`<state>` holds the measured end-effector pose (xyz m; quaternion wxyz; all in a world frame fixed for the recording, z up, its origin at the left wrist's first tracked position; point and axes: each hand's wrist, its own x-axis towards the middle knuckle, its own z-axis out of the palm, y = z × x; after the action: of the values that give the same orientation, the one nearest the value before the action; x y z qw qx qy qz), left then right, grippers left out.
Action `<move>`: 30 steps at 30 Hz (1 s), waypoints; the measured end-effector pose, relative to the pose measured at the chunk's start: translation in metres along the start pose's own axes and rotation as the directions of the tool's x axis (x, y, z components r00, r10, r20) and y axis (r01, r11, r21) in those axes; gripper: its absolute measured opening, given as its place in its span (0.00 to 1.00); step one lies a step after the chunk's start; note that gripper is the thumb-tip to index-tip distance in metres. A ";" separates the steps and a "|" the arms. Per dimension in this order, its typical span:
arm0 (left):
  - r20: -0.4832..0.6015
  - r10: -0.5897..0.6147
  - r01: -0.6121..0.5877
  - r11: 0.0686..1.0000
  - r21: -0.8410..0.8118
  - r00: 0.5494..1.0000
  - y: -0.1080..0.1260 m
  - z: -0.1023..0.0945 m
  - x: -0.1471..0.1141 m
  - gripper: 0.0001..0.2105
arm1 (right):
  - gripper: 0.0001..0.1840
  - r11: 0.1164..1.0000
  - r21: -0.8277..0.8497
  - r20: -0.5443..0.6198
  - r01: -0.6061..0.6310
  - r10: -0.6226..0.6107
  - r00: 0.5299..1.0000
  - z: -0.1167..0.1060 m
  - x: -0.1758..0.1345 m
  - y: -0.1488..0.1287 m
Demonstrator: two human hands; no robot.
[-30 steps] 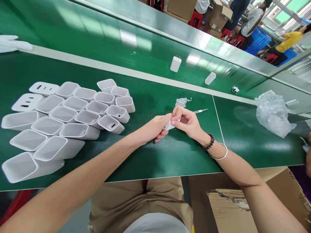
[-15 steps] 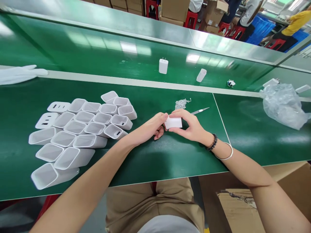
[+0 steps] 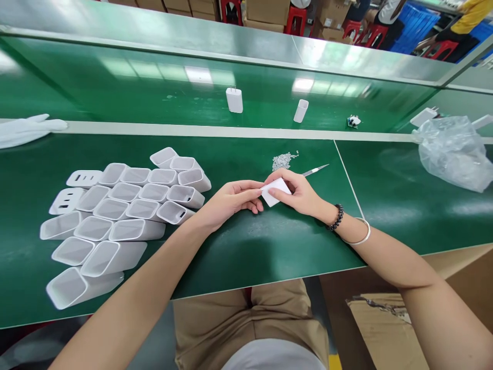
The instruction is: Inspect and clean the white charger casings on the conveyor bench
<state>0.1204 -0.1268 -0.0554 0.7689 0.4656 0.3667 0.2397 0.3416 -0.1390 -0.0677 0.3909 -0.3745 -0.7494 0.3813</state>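
A white plastic charger housing (image 3: 276, 195) is held between my hands above the green bench, tilted with a broad face up. My right hand (image 3: 302, 194) is closed around it, thumb across that face and fingers along the far edge. My left hand (image 3: 239, 198) pinches its left end with thumb and forefinger; the other fingers curl below. What the fingertips touch there is hidden. Just beyond the hands lies a small heap of clear pieces (image 3: 282, 161), with tweezers (image 3: 316, 170) to the right of it. Several open white housings (image 3: 127, 208) stand grouped on the left.
Along the back are a charger with prongs (image 3: 234, 100), an open housing (image 3: 301, 111) and a small circuit part (image 3: 353, 121). A clear plastic bag (image 3: 452, 154) lies at right, a white glove (image 3: 29, 129) at far left. A cardboard box (image 3: 385, 329) stands below the bench edge.
The housing has turned between my hands, and my right thumb now lies across its face. My left fingers have straightened toward its end. The whole view has shifted slightly.
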 end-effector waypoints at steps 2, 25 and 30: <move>0.003 -0.014 0.014 1.000 -0.016 1.000 -0.001 0.000 0.001 0.17 | 0.11 1.000 -0.022 -0.002 0.008 -0.008 1.000 0.001 0.000 0.001; -0.070 -0.070 0.074 0.995 0.059 0.995 0.003 0.001 -0.001 0.17 | 0.11 0.986 -0.126 -0.006 0.108 -0.110 0.994 0.005 0.002 0.004; -0.146 -0.116 0.136 0.981 0.138 0.982 -0.001 0.000 -0.001 0.21 | 0.09 0.981 -0.156 0.024 0.116 -0.114 0.993 0.005 0.004 0.001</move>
<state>0.1200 -0.1279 -0.0556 0.7191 0.4792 0.4642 0.1943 0.3357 -0.1369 -0.0695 0.3760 -0.3574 -0.8003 0.3007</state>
